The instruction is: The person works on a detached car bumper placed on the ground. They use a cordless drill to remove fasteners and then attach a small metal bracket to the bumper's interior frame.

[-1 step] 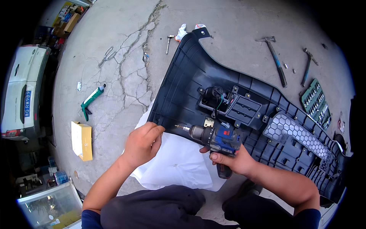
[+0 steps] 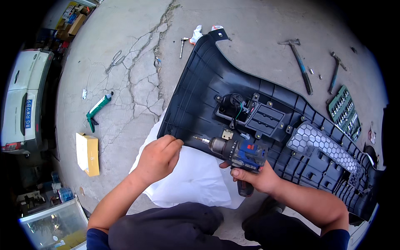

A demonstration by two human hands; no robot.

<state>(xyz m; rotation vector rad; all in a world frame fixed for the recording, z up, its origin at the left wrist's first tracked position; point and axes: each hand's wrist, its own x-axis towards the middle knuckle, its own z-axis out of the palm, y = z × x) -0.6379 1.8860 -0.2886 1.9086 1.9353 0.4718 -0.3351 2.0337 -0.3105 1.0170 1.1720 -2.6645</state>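
Observation:
My right hand is wrapped round the handle of a blue and black cordless drill. Its bit points left over the lower edge of a large black molded plastic panel. Just left of the bit tip is my left hand, its fingers pinched together above the panel's lower left corner. What they hold, if anything, is too small to make out. A small metal bracket shows on the panel above the drill's chuck. White sheeting lies below both hands, partly under the panel.
Two hammers and a green socket set lie to the right. On the left are a green caulking gun, scissors and a yellow and white box. A ratchet lies beyond the panel; a white vehicle stands far left.
My left hand has shifted slightly right over the panel's corner, closer to the drill bit. The drill stays nearly where it was in my right hand.

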